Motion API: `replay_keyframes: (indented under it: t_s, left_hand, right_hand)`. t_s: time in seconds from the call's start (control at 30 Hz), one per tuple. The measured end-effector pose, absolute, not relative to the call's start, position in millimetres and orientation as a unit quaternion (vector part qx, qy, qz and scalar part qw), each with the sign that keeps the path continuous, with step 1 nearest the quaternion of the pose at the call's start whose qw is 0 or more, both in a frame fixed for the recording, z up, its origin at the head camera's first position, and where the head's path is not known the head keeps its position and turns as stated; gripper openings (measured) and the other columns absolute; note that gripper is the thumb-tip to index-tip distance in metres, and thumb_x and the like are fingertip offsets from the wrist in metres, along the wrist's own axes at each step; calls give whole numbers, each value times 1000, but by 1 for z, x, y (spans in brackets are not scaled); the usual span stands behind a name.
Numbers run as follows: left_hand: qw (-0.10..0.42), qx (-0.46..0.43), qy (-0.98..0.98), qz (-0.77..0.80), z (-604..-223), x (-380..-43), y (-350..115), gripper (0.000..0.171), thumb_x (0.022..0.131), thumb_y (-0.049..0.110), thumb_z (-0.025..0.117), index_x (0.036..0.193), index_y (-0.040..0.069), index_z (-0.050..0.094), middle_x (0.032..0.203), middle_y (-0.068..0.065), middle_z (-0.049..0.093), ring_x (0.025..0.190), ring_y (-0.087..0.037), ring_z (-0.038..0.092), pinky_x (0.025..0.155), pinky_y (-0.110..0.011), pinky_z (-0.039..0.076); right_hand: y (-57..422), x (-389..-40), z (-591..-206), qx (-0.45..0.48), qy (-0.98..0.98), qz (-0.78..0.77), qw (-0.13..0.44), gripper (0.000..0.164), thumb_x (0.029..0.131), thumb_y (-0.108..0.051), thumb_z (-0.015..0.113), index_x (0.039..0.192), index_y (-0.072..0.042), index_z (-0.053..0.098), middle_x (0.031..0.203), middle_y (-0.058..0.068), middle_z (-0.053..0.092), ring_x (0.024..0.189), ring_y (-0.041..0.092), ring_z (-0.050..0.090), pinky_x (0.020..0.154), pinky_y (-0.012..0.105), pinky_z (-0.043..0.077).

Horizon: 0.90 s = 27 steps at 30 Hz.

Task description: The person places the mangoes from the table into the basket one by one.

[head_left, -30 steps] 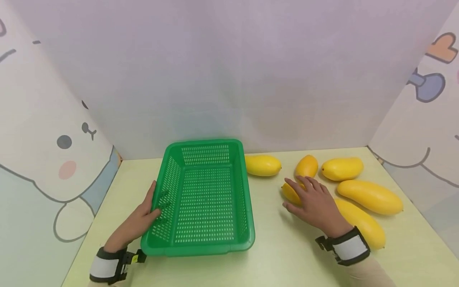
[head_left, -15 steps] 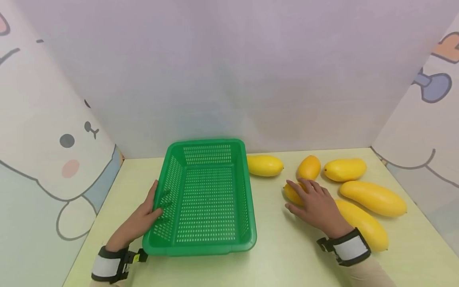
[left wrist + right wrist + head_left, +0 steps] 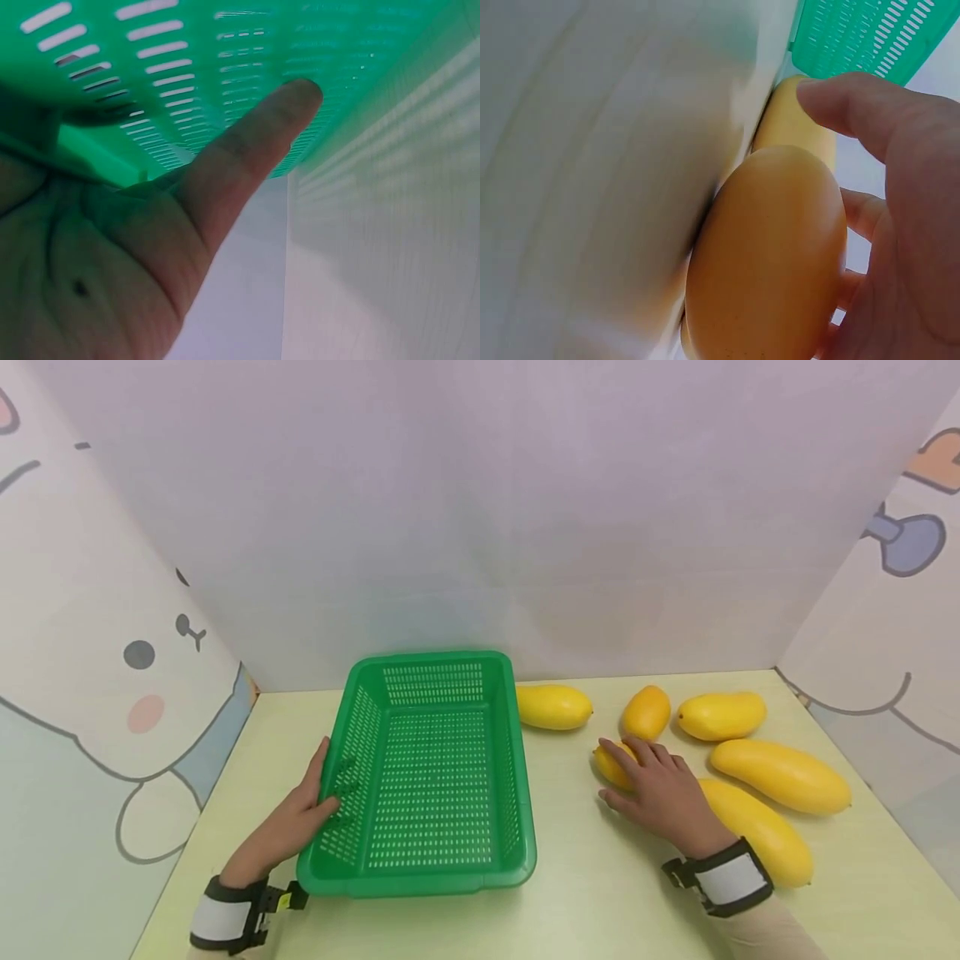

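Note:
My left hand [image 3: 292, 818] holds the left side of a green slotted basket [image 3: 420, 883], thumb over the rim and fingers outside the wall. In the left wrist view, one straight finger [image 3: 255, 135] lies along the slotted outer wall. My right hand [image 3: 663, 789] is spread over a small yellow mango [image 3: 613, 766], partly hiding it. The right wrist view shows an orange-yellow mango [image 3: 765, 255] with my fingers beyond it and the thumb [image 3: 847, 105] held apart. Just beyond that hand lies an orange mango [image 3: 647, 714].
Long yellow fruits, papaya-like, lie around: one beside the basket [image 3: 555, 707], one at the back right [image 3: 722, 716], one at right [image 3: 780, 777] and one by my right wrist [image 3: 757, 833]. A white wall [image 3: 510, 527] stands behind the pale table [image 3: 570, 893].
The head view has shifted slightly. My right hand has come a little lower over the small mango; my left hand and the basket have stayed in place.

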<state>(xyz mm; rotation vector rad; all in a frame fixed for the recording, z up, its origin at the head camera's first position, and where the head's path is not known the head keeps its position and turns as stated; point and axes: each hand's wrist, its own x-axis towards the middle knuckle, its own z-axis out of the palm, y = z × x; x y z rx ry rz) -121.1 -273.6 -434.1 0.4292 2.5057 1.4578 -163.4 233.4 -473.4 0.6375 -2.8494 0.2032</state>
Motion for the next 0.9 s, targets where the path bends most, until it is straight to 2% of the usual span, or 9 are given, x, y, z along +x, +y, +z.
replay_keyframes:
  t_s: [0.27, 0.43, 0.67, 0.9]
  left_hand:
    - [107, 145, 850, 495, -435, -121, -274, 78, 95, 3, 38, 147, 21, -18, 150, -27, 1, 93, -31, 57, 63, -38, 52]
    - [104, 147, 852, 492, -434, -121, -274, 80, 95, 3, 39, 147, 24, -17, 150, -26, -1, 98, -34, 54, 64, -37, 52]
    - [102, 150, 848, 497, -430, -121, -272, 79, 94, 2, 40, 147, 16, -17, 149, -29, -1, 99, -36, 54, 63, -37, 52]
    - [100, 146, 854, 489, -433, -121, -272, 79, 94, 2, 39, 147, 18, -17, 150, -27, -2, 106, -40, 49, 66, -36, 52]
  right_hand:
    - [233, -163, -473, 219, -967, 77, 105, 77, 77, -44, 70, 143, -24, 36, 125, 16, 46, 107, 37, 45, 81, 53, 42]
    - [233, -164, -475, 217, -968, 93, 86, 75, 77, -38, 72, 142, -23, 38, 123, 17, 45, 101, 35, 47, 79, 49, 45]
    - [235, -164, -476, 220, -967, 106, 75, 75, 77, -33, 73, 141, -21, 38, 119, 14, 48, 90, 30, 51, 75, 46, 46]
    - [237, -164, -475, 231, -964, 112, 74, 74, 76, -32, 74, 140, -19, 39, 112, 9, 50, 85, 25, 50, 74, 42, 46]
